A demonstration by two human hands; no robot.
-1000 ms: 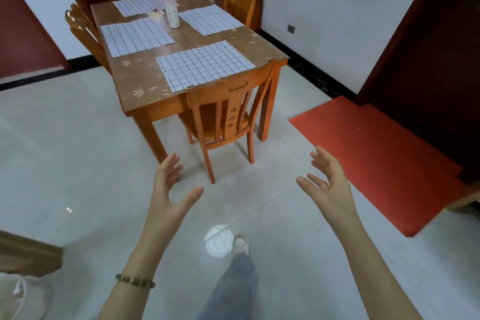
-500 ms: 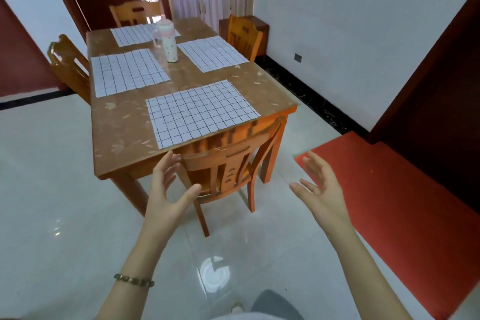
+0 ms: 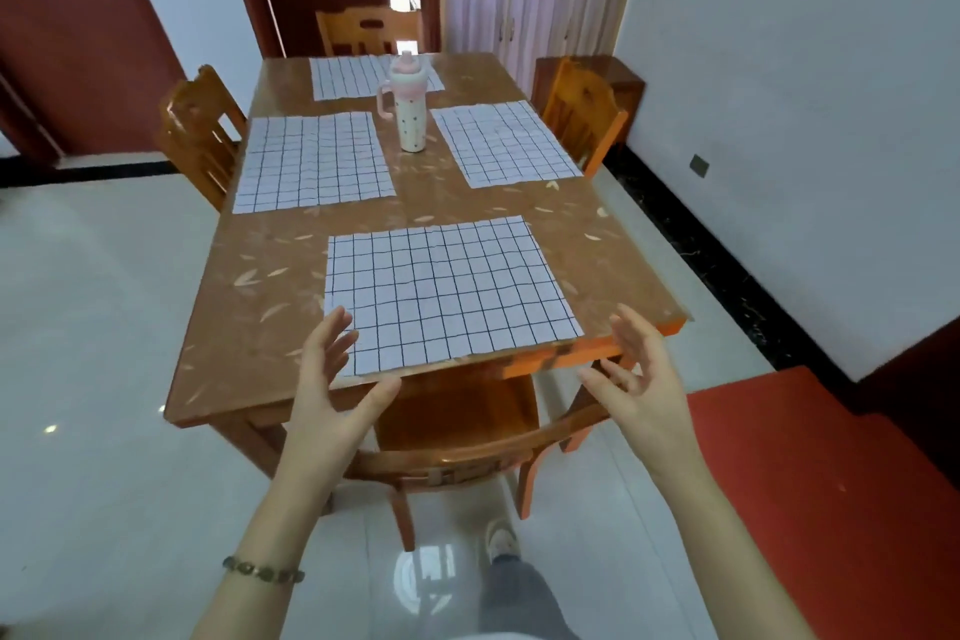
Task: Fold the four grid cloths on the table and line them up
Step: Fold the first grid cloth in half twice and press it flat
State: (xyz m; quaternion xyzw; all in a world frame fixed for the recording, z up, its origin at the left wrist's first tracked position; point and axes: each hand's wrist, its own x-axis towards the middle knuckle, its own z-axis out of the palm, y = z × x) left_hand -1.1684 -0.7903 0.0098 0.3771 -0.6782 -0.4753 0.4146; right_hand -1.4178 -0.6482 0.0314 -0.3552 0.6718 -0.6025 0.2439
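Reaching toward the nearest grid cloth (image 3: 444,291), I have my left hand (image 3: 332,390) spread and empty at its near-left corner, fingers just over the edge, and my right hand (image 3: 641,379) equally loose and empty off the near-right corner, beside the table (image 3: 249,327) edge. I cannot quite tell whether the left fingertips touch the fabric or hover above it. All four cloths lie flat and unfolded: this one at the near edge, the left cloth (image 3: 311,161) and the right cloth (image 3: 506,143) further back, and the far cloth (image 3: 348,75) partly behind a bottle (image 3: 410,107). The near cloth hangs flush with the table lip, so a careless pinch could drag it off onto the chair (image 3: 452,457). Later, folding the far cloth risks tipping that bottle, which stands close to three of them.
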